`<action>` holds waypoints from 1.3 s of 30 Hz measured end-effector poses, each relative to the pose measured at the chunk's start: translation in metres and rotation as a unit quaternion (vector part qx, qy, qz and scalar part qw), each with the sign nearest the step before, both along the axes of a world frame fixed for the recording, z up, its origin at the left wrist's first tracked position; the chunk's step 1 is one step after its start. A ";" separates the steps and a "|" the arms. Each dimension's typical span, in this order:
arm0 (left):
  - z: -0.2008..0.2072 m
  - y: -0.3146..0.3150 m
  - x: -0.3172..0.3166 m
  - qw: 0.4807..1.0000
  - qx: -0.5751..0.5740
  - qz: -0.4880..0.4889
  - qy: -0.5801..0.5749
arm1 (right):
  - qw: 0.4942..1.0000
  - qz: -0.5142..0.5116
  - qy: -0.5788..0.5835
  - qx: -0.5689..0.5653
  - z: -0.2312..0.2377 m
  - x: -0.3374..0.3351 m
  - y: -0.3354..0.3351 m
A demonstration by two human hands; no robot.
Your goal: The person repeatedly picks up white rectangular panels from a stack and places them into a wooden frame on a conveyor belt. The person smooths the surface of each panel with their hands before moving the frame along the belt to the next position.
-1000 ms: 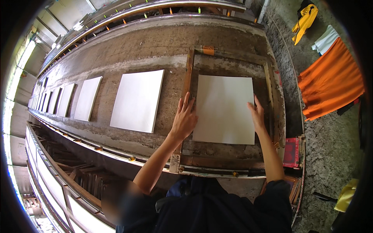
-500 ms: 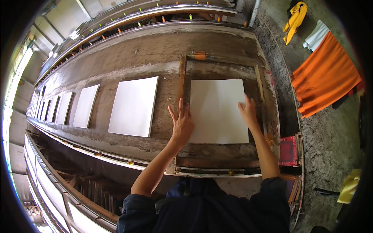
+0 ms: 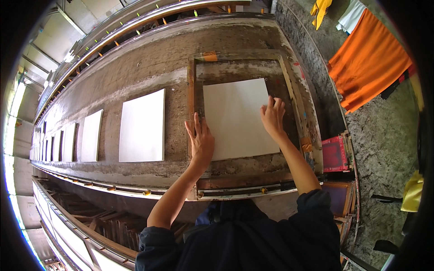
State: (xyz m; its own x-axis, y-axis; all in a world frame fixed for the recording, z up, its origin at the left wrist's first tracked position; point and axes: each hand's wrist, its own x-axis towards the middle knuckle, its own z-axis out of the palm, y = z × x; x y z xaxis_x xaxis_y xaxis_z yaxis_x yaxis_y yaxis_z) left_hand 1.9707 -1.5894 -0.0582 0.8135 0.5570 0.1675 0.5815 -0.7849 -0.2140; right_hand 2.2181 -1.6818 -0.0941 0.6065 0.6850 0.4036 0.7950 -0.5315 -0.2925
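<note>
- The white panel (image 3: 239, 122) lay flat within the wooden frame (image 3: 191, 90) on the brown, stained tabletop (image 3: 153, 54), nearer the frame's left bar than its right.
- My left hand (image 3: 202, 144) was at the panel's left edge, its fingers straight and a little spread, not wrapped around anything.
- My right hand (image 3: 274, 119) was at the opposite edge with its fingers bent; whether they pinched the panel or only touched it, I couldn't tell.
- I took this for the straightening step: the panel looked slightly askew against the bars, and I had a hand on either side of it.
- As I judged it, the next move called for light, even pressure from both sides, turning the panel without bumping the frame.
- To the left, outside the frame, the neighbouring panel (image 3: 142, 126) lay well apart, with others in a row beyond.
</note>
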 end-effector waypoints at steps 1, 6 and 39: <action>0.001 -0.001 0.001 1.000 0.008 0.005 0.003 | 1.000 -0.001 -0.007 0.001 0.000 0.000 0.001; -0.008 -0.005 0.000 0.999 0.045 0.006 0.005 | 0.999 -0.020 -0.049 -0.010 0.004 -0.009 -0.001; -0.018 0.094 0.140 0.979 -0.157 -0.040 -0.121 | 0.945 0.292 -0.041 -0.138 0.017 0.017 0.082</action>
